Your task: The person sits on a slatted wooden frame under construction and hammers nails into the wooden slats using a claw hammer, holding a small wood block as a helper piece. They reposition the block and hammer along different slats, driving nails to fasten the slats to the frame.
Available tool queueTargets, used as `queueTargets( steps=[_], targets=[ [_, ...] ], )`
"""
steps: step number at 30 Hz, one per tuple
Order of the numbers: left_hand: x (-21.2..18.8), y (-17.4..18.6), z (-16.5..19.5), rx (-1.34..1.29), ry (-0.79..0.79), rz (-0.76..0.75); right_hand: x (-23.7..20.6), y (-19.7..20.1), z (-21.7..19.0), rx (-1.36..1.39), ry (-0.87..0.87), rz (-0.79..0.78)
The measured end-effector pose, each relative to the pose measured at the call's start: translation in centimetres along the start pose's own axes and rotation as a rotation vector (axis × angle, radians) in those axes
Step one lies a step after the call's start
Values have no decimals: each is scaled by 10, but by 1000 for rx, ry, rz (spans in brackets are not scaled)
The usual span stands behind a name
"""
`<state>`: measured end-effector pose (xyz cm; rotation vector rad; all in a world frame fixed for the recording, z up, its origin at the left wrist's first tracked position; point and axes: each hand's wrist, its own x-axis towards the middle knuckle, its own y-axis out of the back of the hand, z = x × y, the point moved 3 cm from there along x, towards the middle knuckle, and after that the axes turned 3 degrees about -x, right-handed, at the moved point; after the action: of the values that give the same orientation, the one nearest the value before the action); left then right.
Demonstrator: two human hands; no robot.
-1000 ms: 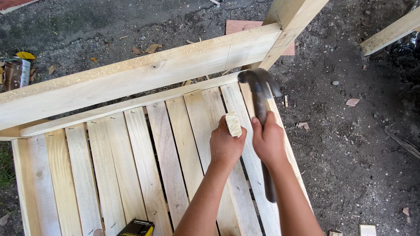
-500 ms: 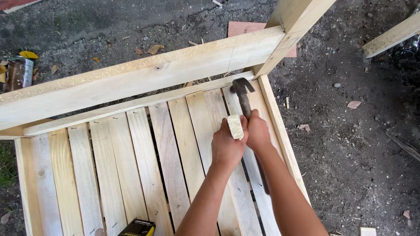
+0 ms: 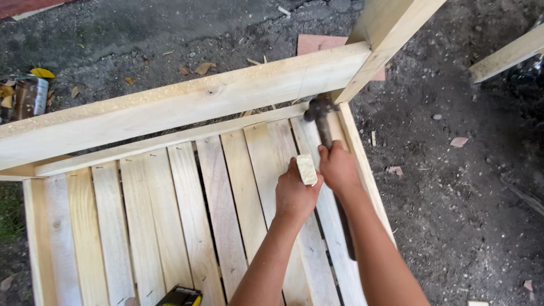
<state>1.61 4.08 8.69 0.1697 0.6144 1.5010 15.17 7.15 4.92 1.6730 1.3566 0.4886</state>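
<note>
Seen from above, a person's two bare arms reach up from the bottom edge over a pale wooden slatted frame (image 3: 187,215) that lies on dark, dirty ground (image 3: 464,187). The right hand (image 3: 338,168) has its fingers wrapped tightly around the handle of a hammer (image 3: 324,127), gripping it close below the head. The dark metal hammer head is slightly blurred and sits at the far right corner of the frame, right against the inner rail (image 3: 170,139) that crosses the tops of the slats. The long handle runs back under the right wrist and forearm towards the viewer.

Just left of it, touching or nearly touching the right hand, the left hand (image 3: 294,195) is curled into a fist around a small pale wooden block (image 3: 306,169). One end of the block sticks up out of the fist, above the slats.

A thick upper beam (image 3: 187,107) runs across the frame beyond the hammer head, meeting an angled post (image 3: 391,34) at the right. A yellow and black tool (image 3: 180,297) lies on the slats at the bottom edge. Dry leaves (image 3: 42,73) lie on the ground at the far left, and a flat reddish board (image 3: 320,43) lies beyond the beam.
</note>
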Motion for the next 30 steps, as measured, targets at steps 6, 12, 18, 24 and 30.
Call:
queueTargets(
  steps=[6, 12, 18, 24, 30],
  targets=[
    [-5, -4, -6, -45, 65, -74, -12, 4, 3, -48, -82, -51],
    [-6, 0, 2, 15, 13, -43, 12, 24, -1, -109, 51, -74],
    [-9, 2, -1, -56, 0, -27, -21, 0, 15, 18, -9, -27],
    [-8, 4, -1, -77, 19, -84, 13, 5, 7, -79, -25, -102],
    [-10, -3, -10, -57, -17, -24, -25, 21, 5, -2, -9, 25]
  ],
)
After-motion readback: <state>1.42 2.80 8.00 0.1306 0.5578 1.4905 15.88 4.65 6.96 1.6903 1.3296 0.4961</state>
